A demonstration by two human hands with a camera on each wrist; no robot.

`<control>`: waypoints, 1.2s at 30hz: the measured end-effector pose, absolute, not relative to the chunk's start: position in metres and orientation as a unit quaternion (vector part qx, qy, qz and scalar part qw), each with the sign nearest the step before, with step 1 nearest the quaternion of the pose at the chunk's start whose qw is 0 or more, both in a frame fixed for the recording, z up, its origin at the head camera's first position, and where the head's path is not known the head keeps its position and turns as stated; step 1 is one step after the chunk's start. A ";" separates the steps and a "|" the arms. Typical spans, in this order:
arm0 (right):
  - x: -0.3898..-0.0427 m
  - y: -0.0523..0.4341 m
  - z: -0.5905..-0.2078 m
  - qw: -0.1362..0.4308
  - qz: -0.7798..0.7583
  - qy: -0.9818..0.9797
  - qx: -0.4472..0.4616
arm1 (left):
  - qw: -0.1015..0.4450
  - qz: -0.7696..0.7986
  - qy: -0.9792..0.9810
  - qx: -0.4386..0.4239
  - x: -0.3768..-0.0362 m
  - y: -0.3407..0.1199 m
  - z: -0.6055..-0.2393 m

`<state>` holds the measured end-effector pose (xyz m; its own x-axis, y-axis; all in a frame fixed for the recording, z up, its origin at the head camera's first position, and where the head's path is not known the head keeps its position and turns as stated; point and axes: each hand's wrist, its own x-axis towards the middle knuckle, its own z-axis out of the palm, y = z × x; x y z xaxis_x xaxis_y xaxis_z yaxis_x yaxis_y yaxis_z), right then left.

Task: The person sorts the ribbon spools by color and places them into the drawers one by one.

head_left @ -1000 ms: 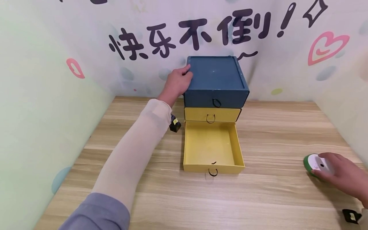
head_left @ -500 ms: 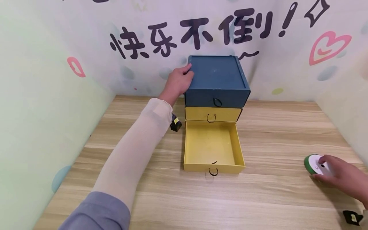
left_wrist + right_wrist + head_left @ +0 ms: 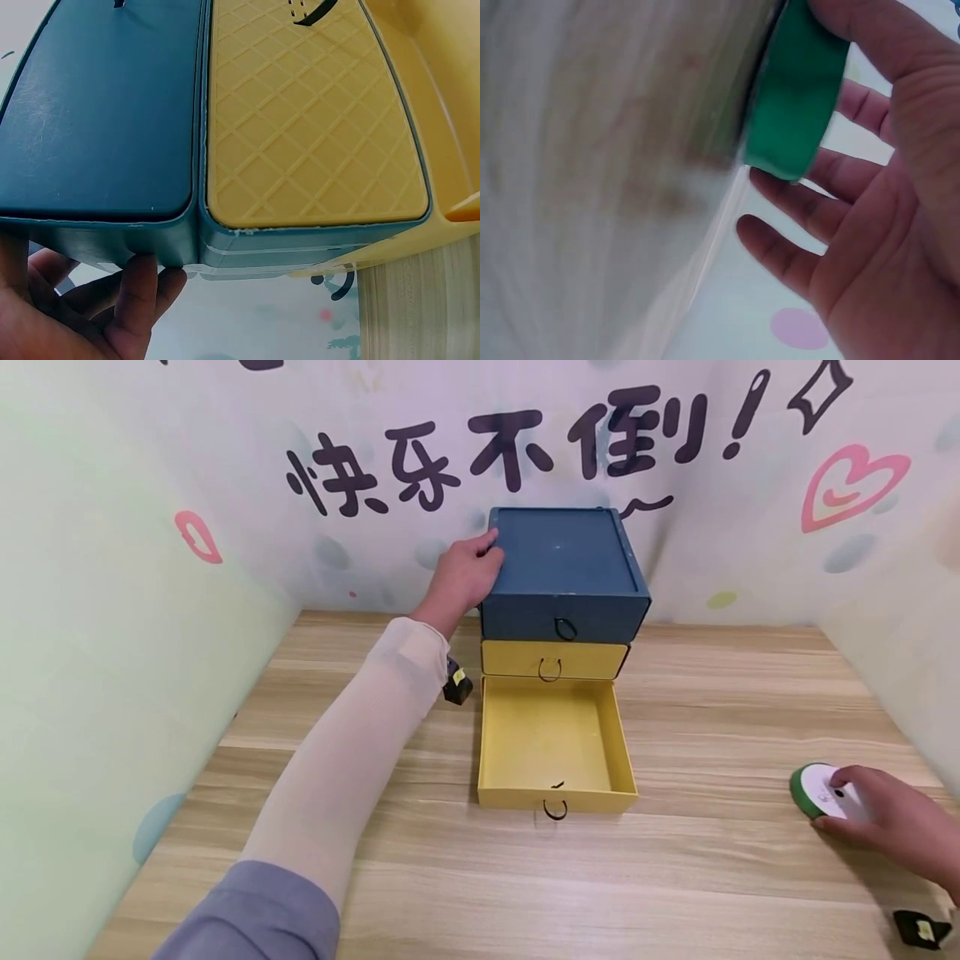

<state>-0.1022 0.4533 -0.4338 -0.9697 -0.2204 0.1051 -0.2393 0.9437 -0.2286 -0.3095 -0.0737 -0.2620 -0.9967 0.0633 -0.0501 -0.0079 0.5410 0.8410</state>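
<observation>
In the head view, my left hand rests at the left upper edge of a blue drawer box, thumb and index finger on its top. The left wrist view has the other fingertips against the box's side wall. Beneath the box sit a closed yellow drawer and, lowest, a pulled-out yellow drawer with nothing inside. At the right, my right hand holds a flat green roll with a white printed face and dark centre hole. Its thumb overlaps the green rim in the right wrist view, fingers behind.
The wood-grain table runs up to a patterned backdrop behind the drawers, with side panels left and right. Small black loops serve as drawer handles. Black wrist devices are strapped near both hands.
My right index finger has drawn back and bent over the roll's white face, and the roll is slightly turned. The left hand and the drawers stay where they were.
</observation>
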 end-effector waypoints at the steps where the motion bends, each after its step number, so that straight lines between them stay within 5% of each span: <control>1: -0.102 0.453 -0.434 0.052 0.119 -0.984 0.123 | 0.036 0.478 0.878 0.015 -0.310 -0.074 -0.262; 10: -0.108 0.438 -0.424 0.212 0.147 -0.941 0.221 | 0.034 0.474 0.880 0.009 -0.312 -0.073 -0.264; 36: -0.123 0.387 -0.387 0.279 0.196 -0.891 0.298 | 0.039 0.479 0.877 0.010 -0.314 -0.074 -0.264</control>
